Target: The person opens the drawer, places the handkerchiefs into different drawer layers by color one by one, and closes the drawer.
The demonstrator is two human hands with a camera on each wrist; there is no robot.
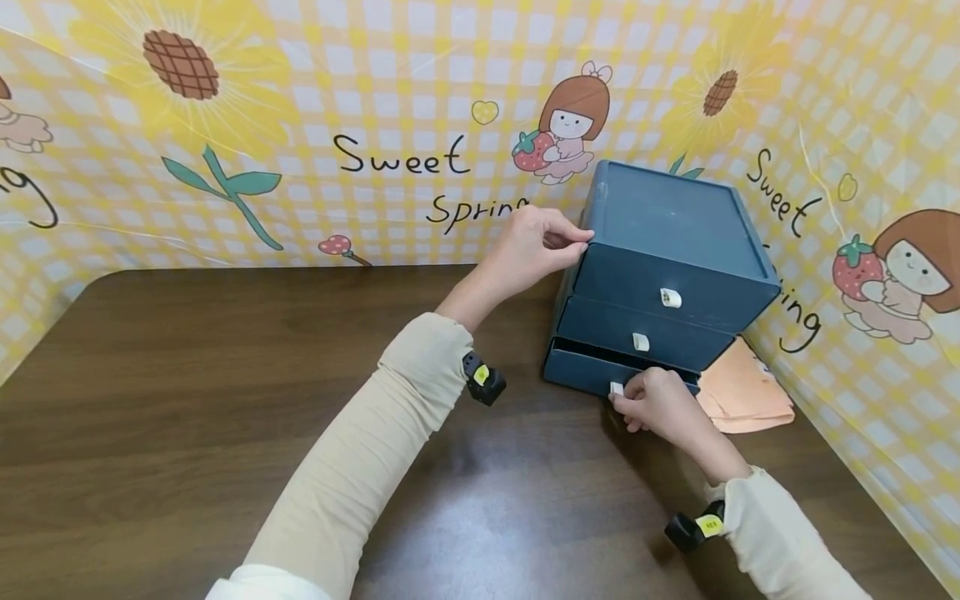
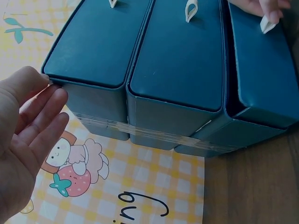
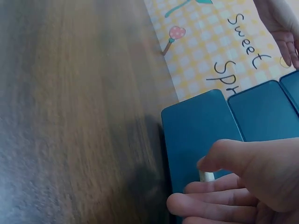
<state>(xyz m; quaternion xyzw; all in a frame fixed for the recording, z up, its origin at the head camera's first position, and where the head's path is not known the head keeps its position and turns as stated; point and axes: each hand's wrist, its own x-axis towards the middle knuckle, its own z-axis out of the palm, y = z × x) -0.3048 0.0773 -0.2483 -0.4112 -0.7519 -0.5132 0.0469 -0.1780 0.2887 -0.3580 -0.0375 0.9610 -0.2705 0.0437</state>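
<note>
A dark blue three-drawer box (image 1: 675, 217) stands on the table at the back right, a small pale pull tab on each drawer front. Its bottom drawer (image 1: 577, 367) juts out a little, with a dark gap above its front; the upper two drawers sit flush. My right hand (image 1: 663, 408) pinches the bottom drawer's pull tab (image 3: 206, 176) between thumb and fingers. At the box's upper left front corner, my left hand (image 1: 536, 242) touches the edge with its fingertips. In the left wrist view its fingers (image 2: 44, 109) lie fairly straight along the side wall.
A folded peach cloth (image 1: 742, 392) lies on the wooden table (image 1: 225, 400) by the box's right side. Yellow checked sheeting (image 1: 315, 100) with printed figures walls in the back and right. Clear tape (image 2: 154, 135) runs across the box's side.
</note>
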